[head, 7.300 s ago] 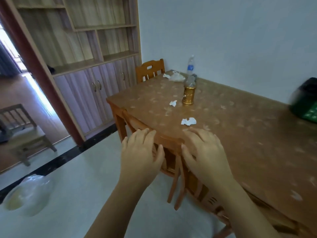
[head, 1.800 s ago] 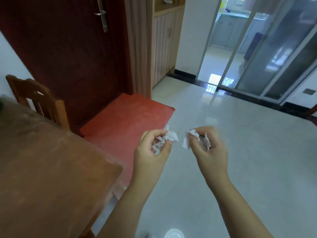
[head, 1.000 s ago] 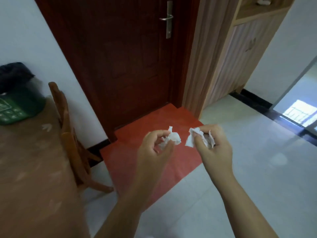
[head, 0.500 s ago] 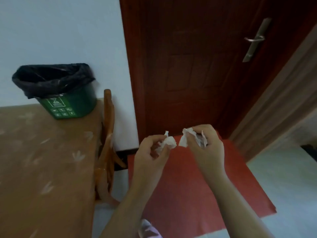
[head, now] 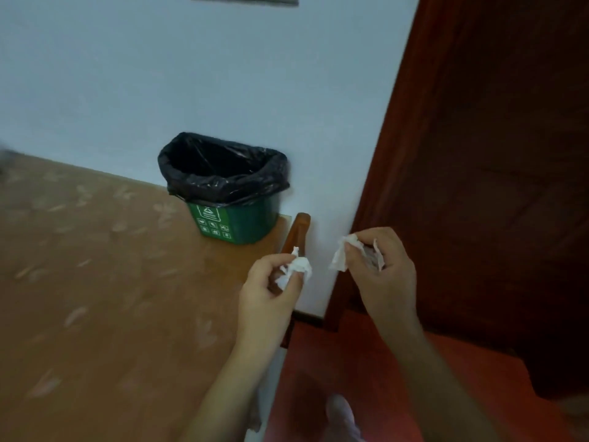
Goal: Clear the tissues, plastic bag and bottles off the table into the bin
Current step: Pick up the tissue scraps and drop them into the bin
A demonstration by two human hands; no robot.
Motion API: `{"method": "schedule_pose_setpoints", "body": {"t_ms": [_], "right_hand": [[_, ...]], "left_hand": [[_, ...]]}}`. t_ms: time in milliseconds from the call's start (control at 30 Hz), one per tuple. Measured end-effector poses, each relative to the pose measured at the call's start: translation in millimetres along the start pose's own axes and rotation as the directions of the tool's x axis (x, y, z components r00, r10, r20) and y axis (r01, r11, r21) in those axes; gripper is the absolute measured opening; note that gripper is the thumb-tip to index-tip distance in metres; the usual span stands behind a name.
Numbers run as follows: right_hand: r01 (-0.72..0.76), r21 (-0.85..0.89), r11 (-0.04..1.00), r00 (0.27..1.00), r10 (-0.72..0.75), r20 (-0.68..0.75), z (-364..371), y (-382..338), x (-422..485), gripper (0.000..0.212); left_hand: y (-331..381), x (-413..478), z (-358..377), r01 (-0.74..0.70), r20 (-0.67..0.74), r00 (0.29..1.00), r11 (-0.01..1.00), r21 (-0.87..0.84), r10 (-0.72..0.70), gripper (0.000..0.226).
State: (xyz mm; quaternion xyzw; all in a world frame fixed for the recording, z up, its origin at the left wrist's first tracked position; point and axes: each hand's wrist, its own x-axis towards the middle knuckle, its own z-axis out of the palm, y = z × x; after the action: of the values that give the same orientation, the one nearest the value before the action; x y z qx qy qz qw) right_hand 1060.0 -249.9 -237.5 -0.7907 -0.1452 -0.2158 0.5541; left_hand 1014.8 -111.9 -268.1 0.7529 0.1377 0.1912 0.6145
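A small green bin (head: 234, 223) lined with a black bag (head: 223, 173) stands on the far right corner of the brown table (head: 95, 298), against the white wall. My left hand (head: 271, 295) pinches a crumpled white tissue (head: 296, 269) over the table's right edge, below and right of the bin. My right hand (head: 382, 272) holds a second crumpled tissue (head: 342, 256) beside it, off the table. The bottles and the plastic bag are out of view.
A wooden chair back (head: 298, 234) rises at the table's right end, between the bin and my hands. A dark red door (head: 494, 154) fills the right side, with a red mat (head: 398, 378) on the floor below it.
The view has swung left, so the bin now sits nearer the middle and closer to my hands. Both hands keep hold of their tissues.
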Motion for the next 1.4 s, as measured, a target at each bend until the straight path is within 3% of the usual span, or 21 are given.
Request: {"method": "schedule_pose_setpoints", "body": {"t_ms": [200,400,600,967,1133,1267,1400], "right_hand": [[0.048,0.105,0.993,0.979,-0.068,0.193,47,30,84,0.01],[0.128,0.188,0.974,0.927,-0.185,0.327,95,53,154,0.015],[0.079,0.233,0.969,0.858,-0.185,0.479,151,75,201,0.007],[0.116,0.234,0.965,0.804,-0.23,0.548,223,94,233,0.007],[0.235,0.195,0.952,0.796,-0.304,0.523,234,103,235,0.008],[0.326,0.124,0.937,0.77,-0.339,0.541,235,107,236,0.016],[0.401,0.094,0.911,0.733,-0.38,0.563,232,107,234,0.025]], "left_hand": [[6,66,16,0.011,-0.229,0.973,1.0,0.016,-0.007,0.02],[12,135,18,0.004,-0.366,0.929,0.989,0.149,0.051,0.017],[6,188,6,0.062,-0.494,0.865,0.961,0.271,0.084,0.017],[-21,248,-18,0.165,-0.512,0.849,0.859,0.484,0.126,0.023],[-33,252,-20,0.19,-0.464,0.877,0.8,0.57,0.122,0.031],[-43,250,-21,0.211,-0.439,0.879,0.673,0.709,0.188,0.038],[-41,245,-19,0.221,-0.429,0.879,0.619,0.754,0.209,0.043]]}}
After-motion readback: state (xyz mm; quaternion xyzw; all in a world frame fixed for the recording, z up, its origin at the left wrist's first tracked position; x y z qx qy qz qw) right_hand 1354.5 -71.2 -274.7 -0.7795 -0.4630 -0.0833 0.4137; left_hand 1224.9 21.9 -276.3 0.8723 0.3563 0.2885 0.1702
